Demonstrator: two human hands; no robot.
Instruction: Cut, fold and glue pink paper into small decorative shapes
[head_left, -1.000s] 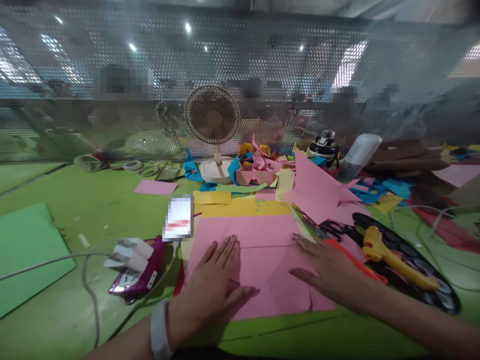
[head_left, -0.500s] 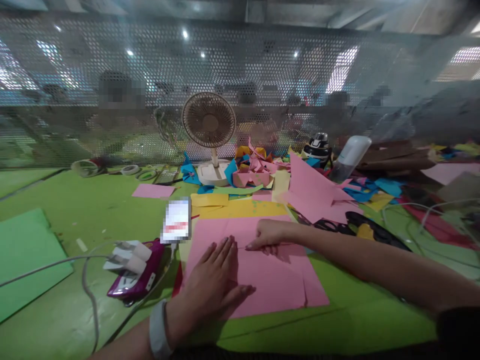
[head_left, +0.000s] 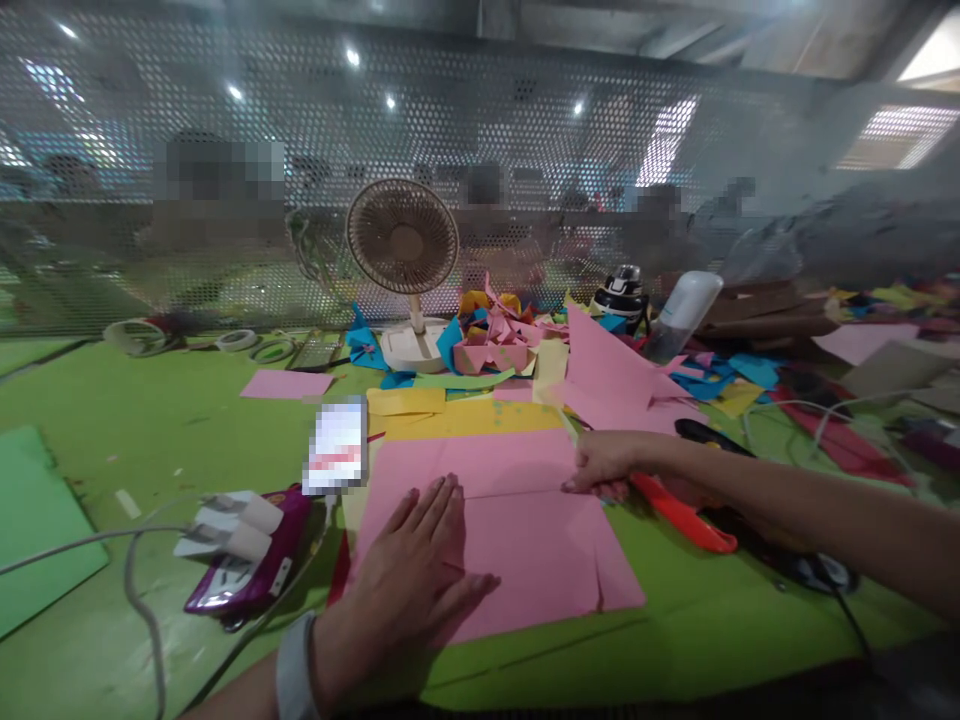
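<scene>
A pink sheet of paper (head_left: 532, 560) lies on the green table, a straight line running across it near the middle. My left hand (head_left: 412, 550) is spread flat on its left part, fingers stretched out and thumb apart. My right hand (head_left: 604, 465) is curled closed at the sheet's right edge, its fingertips touching the end of the line. I see nothing held in it. Yellow paper (head_left: 465, 420) shows beyond the pink sheet. Right beside my right hand, a red handle-like piece (head_left: 690, 520) lies partly under my forearm.
A phone (head_left: 336, 445) and a purple device (head_left: 255, 570) with white plugs and cables lie left. Behind stand a fan (head_left: 405, 240), folded paper pieces (head_left: 495, 345) and a clear bottle (head_left: 682, 315). A green sheet (head_left: 45, 540) lies far left; a perforated screen (head_left: 465, 130) spans the back.
My right hand has slid right along the line from the sheet's middle to its right edge. The red piece has come into sight. My left hand stays flat on the paper.
</scene>
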